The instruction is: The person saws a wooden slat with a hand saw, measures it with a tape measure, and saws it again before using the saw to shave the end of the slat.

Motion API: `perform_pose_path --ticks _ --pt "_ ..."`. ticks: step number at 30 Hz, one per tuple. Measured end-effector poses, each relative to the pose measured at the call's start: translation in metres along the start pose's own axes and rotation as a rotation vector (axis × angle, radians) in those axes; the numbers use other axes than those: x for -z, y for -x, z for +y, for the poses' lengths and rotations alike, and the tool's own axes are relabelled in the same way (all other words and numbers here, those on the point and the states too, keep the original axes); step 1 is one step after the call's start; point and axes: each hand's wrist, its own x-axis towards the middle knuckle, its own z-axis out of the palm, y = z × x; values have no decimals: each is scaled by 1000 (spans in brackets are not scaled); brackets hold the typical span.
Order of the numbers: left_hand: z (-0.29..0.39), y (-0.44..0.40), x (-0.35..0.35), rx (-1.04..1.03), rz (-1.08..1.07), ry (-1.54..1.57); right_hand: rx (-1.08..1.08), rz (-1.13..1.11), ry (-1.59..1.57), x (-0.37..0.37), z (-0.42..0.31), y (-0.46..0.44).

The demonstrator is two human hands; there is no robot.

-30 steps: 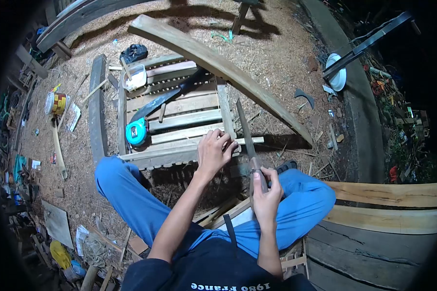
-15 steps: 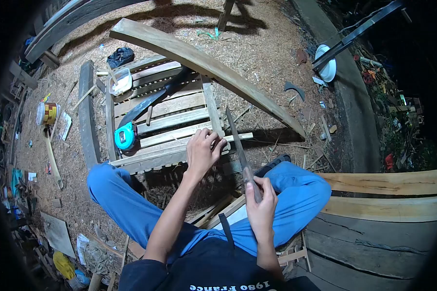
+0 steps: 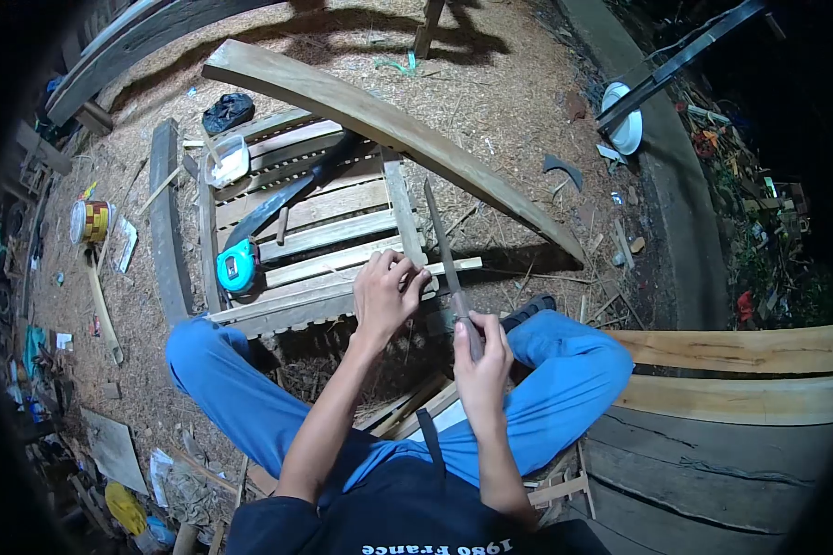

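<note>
My right hand (image 3: pixel 484 359) is closed round the brown handle of a narrow hand saw (image 3: pixel 442 236); its teeth are too small to make out. The long tapering blade points away from me and lies across a thin wooden strip (image 3: pixel 467 265). My left hand (image 3: pixel 387 291) presses that strip down with curled fingers near the corner of a slatted wooden table (image 3: pixel 329 227), just left of the blade. A turquoise tape measure (image 3: pixel 238 266) sits on the slats, left of my left hand. Beyond it lies a long dark curved piece (image 3: pixel 282 201).
A thick wooden beam (image 3: pixel 389 125) slants over the table's far side. A plastic tub (image 3: pixel 230 165) and a black bag (image 3: pixel 229 112) are at the far left corner. Planks (image 3: pixel 731 400) lie to my right. My bent knees flank the work.
My right hand has pushed the saw forward, away from me, so its tip reaches farther over the table. My left hand stays nearly where it was on the strip.
</note>
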Motion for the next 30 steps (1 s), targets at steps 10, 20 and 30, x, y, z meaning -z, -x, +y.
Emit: perform_pose_path --ticks 10,20,30 --pt "0 0 -2 19 -4 -10 -12 -11 -34 0 0 1" --pt "1 -1 -1 19 3 15 -92 -21 -25 15 6 27" --pt "2 5 0 -17 37 11 14 -13 5 -1 3 2"
